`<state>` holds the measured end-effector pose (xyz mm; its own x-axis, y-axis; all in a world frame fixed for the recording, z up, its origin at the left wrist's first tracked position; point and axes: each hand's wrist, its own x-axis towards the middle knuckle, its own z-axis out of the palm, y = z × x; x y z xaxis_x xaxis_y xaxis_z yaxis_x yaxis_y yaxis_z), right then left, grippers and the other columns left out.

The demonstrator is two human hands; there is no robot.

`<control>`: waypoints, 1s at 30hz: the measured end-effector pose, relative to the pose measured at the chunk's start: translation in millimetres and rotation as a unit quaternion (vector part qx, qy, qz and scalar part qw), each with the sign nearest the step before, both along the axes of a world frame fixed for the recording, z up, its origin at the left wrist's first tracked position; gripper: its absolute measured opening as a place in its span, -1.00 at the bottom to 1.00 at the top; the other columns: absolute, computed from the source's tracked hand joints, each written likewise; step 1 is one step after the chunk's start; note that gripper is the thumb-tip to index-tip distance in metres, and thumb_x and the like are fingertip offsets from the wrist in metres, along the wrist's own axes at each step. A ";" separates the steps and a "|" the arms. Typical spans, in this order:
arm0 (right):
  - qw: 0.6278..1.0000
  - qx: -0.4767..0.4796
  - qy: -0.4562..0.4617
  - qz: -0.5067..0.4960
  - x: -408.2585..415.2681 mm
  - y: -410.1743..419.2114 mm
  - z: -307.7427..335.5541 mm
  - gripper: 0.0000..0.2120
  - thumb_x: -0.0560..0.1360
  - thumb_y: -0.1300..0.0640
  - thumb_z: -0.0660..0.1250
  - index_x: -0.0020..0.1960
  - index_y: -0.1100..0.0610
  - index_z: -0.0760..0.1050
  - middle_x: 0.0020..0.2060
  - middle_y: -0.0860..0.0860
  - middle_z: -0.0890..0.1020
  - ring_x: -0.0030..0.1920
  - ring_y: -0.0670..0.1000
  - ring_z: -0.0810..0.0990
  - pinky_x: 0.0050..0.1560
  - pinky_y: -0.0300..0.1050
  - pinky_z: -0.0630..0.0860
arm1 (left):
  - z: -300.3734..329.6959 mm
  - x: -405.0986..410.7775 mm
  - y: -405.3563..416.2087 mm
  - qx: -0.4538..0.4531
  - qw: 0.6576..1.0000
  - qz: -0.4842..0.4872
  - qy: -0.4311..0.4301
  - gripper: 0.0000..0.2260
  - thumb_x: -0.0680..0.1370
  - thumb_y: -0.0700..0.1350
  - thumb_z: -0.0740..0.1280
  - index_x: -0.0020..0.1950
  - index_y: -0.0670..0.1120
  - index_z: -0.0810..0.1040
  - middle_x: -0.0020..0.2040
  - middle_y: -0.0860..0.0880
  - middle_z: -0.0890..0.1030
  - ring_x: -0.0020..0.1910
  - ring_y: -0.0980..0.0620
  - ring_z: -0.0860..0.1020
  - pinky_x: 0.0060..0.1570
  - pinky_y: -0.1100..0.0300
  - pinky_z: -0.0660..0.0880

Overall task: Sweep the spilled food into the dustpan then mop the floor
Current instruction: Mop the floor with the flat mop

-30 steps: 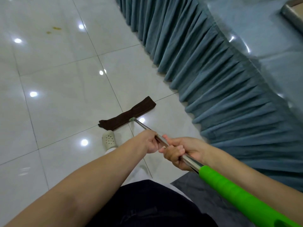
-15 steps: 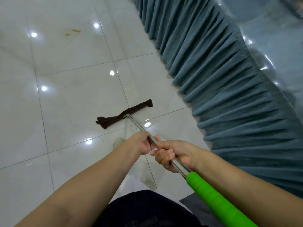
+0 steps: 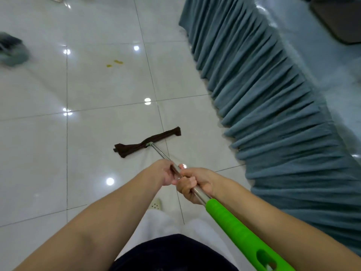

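I hold a mop with a steel shaft [image 3: 159, 153] and a green grip [image 3: 234, 229]. Its dark brown cloth head [image 3: 144, 142] lies flat on the white tiled floor [image 3: 97, 90], twisted in the middle. My left hand [image 3: 166, 174] is closed round the shaft. Just behind it, my right hand [image 3: 193, 182] grips the same shaft above the green grip. Two small yellow food stains [image 3: 115, 63] mark the tiles well beyond the mop head. A blurred grey-green object [image 3: 11, 48], possibly the dustpan, sits at the far left edge.
A pleated blue-grey table skirt [image 3: 263, 106] runs diagonally along the right, close to the mop head. My pale perforated shoe [image 3: 155, 204] shows below my hands. A dark tray [image 3: 336, 20] rests on the table top at the upper right.
The view has swung up and left, so the stains and the blurred object at the left came into sight. The mop head has slid forward toward the stains. Both hands keep their grip.
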<state>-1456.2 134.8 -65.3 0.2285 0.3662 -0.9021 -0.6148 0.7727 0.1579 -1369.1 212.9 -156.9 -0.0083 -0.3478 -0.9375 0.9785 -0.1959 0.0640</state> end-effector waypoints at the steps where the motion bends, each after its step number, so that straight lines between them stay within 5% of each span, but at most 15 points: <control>1: 1.000 0.003 -0.002 0.000 14.0 -1.0 -0.4 -0.73 0.62 0.18 0.16 -0.26 0.15 0.29 -0.66 0.05 0.29 -0.78 -0.07 0.26 -0.78 -0.38 0.20 | 1.2 13.4 -1.9 0.004 1.000 -0.004 -0.002 -0.69 0.66 -0.15 -0.03 -0.17 -0.23 0.38 -0.40 -0.08 0.48 -0.59 0.01 0.47 -0.56 0.29 0.49; 6: 1.000 0.009 -0.006 0.023 75.5 -15.1 -8.6 -0.71 0.62 0.14 0.17 -0.26 0.21 0.32 -0.68 0.03 0.28 -0.79 -0.08 0.26 -0.79 -0.37 0.19 | 0.8 73.2 -17.4 0.025 1.000 0.004 -0.008 -0.72 0.66 -0.15 -0.02 -0.16 -0.21 0.35 -0.51 -0.07 0.50 -0.71 0.06 0.45 -0.62 0.28 0.47; 8: 1.000 0.008 -0.008 0.030 100.7 -24.6 -13.8 -0.65 0.62 0.15 0.15 -0.32 0.23 0.32 -0.69 0.04 0.28 -0.79 -0.08 0.26 -0.80 -0.37 0.18 | 0.2 96.0 -27.6 0.030 0.999 0.022 -0.014 -0.73 0.67 -0.15 -0.03 -0.12 -0.21 0.36 -0.40 -0.06 0.49 -0.71 0.06 0.45 -0.65 0.30 0.45; 14: 0.999 0.019 -0.029 0.014 187.9 -66.8 -25.7 -0.66 0.63 0.21 0.08 -0.30 -0.02 0.27 -0.68 0.07 0.30 -0.79 -0.06 0.26 -0.80 -0.37 0.19 | -1.4 175.9 -64.3 0.014 0.995 0.097 -0.023 -0.76 0.69 -0.12 -0.06 0.20 -0.19 0.31 -0.28 -0.12 0.52 -0.39 0.01 0.51 -0.57 0.31 0.45; 18: 0.998 0.004 -0.039 0.049 246.8 -111.2 -29.8 -0.64 0.63 0.24 0.07 -0.31 -0.01 0.28 -0.66 0.05 0.30 -0.77 -0.07 0.26 -0.80 -0.38 0.17 | 2.5 227.7 -98.0 0.010 0.990 0.130 -0.047 -0.74 0.68 -0.16 -0.06 0.08 -0.31 0.31 -0.19 -0.18 0.52 -0.51 -0.05 0.60 -0.56 0.20 0.51; 22: 0.997 0.010 -0.036 0.068 299.1 -149.8 -26.1 -0.67 0.61 0.26 0.10 -0.27 -0.02 0.34 -0.63 0.04 0.29 -0.76 -0.07 0.26 -0.79 -0.40 0.18 | -6.1 276.9 -128.8 0.042 0.987 0.142 -0.058 -0.83 0.61 -0.34 0.00 0.04 -0.32 0.37 -0.18 -0.19 0.48 -0.25 -0.03 0.50 -0.36 0.18 0.55; 28: 0.995 0.021 -0.046 0.082 360.0 -177.4 -21.9 -0.79 0.61 0.17 0.19 -0.20 0.03 0.34 -0.64 0.00 0.29 -0.75 -0.10 0.26 -0.78 -0.38 0.20 | -18.5 334.8 -159.8 0.057 0.977 0.202 -0.037 -0.82 0.62 -0.30 0.05 0.01 -0.33 0.41 -0.20 -0.22 0.47 -0.27 -0.05 0.50 -0.50 0.13 0.55; 30: 0.996 0.019 -0.039 0.083 377.3 -178.9 -22.1 -0.73 0.61 0.16 0.20 -0.27 0.00 0.37 -0.65 -0.01 0.30 -0.76 -0.10 0.25 -0.79 -0.39 0.18 | -18.0 351.9 -160.8 0.050 0.974 0.220 -0.036 -0.83 0.62 -0.32 0.05 0.01 -0.35 0.41 -0.22 -0.24 0.47 -0.30 -0.05 0.49 -0.39 0.14 0.58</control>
<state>-1078.9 -44.1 -87.4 0.2312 0.4386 -0.8684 -0.7452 0.6537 0.1318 -1017.2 52.1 -174.9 0.1872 -0.2104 -0.9595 0.9629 0.2328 0.1368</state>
